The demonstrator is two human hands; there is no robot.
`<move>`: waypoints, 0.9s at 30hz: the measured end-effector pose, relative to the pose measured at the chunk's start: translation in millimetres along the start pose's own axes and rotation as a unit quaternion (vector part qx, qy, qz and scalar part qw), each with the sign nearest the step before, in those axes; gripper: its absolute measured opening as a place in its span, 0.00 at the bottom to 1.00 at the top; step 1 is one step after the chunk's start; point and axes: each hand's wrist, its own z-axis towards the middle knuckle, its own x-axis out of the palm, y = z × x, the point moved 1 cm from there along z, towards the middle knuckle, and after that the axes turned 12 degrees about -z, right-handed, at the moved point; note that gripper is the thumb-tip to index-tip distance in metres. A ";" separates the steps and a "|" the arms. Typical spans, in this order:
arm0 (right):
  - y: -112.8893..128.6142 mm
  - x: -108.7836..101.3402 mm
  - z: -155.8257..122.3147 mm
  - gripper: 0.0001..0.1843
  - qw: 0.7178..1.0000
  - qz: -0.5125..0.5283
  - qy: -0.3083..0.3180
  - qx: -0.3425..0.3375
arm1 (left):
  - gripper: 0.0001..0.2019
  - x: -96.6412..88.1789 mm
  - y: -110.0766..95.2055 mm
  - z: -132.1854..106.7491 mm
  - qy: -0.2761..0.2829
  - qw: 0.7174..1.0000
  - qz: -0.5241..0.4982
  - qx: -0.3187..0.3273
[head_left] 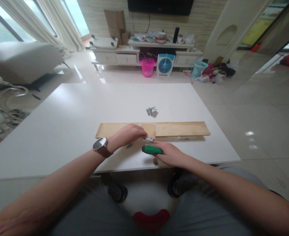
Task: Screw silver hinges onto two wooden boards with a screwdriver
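1. The left hand (128,134) was bent over the front edge of the wooden board (181,128), with its fingertips close together by a shiny metal hinge (148,139). Whether the hinge was pinched by them could not be told.
2. A green-handled tool (151,149) was held in the curled right hand (171,154). The tool's working end could not be made out.
3. The hinge was seen at the board's front edge, near the middle, between the two hands.
4. Part of the board was hidden by the left hand. A wristwatch (100,144) was worn on that arm.
5. The board was set lengthwise across the white table (97,101).
6. Behind the board, a small pile of metal hinges (152,112) was left on the table.
7. A little sticker (155,161) was seen near the table's front edge, just below the tool.
8. Past the table, a pink basket (147,68) was placed beside a blue fan (165,64).
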 end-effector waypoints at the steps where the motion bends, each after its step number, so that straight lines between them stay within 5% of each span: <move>1: 0.5 0.3 0.8 0.26 1.000 0.007 0.000 0.004 | 0.11 -0.7 -0.6 0.4 0.002 1.000 0.000 0.001; 20: 5.1 -2.4 8.5 0.12 0.999 0.038 0.007 0.018 | 0.11 -0.5 -11.2 11.7 0.057 0.992 0.106 -0.031; 27: 3.7 -0.9 8.2 0.12 0.999 0.047 -0.004 0.005 | 0.10 -7.3 -7.5 1.6 0.059 0.997 0.049 -0.012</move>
